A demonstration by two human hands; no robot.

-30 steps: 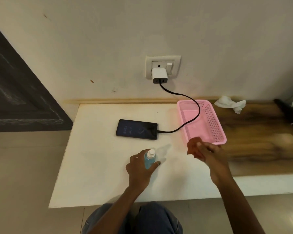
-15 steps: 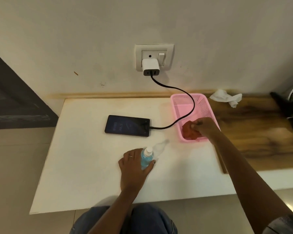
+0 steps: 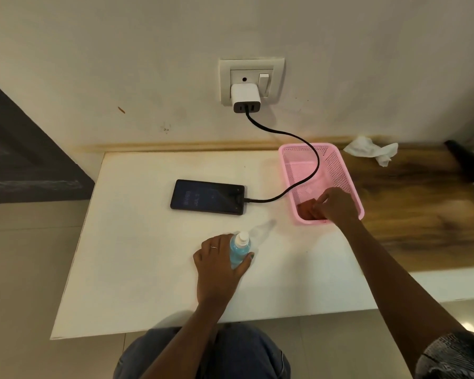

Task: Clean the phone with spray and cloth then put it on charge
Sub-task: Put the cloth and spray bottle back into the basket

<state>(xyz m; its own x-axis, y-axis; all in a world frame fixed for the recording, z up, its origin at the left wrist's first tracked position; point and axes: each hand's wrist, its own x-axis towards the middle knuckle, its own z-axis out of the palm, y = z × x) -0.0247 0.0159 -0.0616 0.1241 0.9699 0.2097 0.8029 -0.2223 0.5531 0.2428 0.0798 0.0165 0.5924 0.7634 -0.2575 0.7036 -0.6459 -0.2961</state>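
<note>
1. The left hand (image 3: 219,265) grips the blue spray bottle (image 3: 239,250), upright on the white table (image 3: 137,269).
2. The right hand (image 3: 337,206) reaches into the pink basket (image 3: 337,165), fingers on the red cloth (image 3: 307,210); whether it is pinching the cloth cannot be told.
3. The phone (image 3: 207,197) lies flat mid-table, screen lit, its black cable (image 3: 298,138) running to the white charger (image 3: 245,98) in the wall socket.

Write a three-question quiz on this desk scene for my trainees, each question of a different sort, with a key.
1. True or false: the black flat phone is plugged into the black cable.
2. Which hand holds the blue plastic spray bottle? A left hand, B right hand, C neither.
3. Fill in: the reddish cloth lies in the pink plastic mesh ____.

Key: 1 true; 2 A; 3 basket.
</note>
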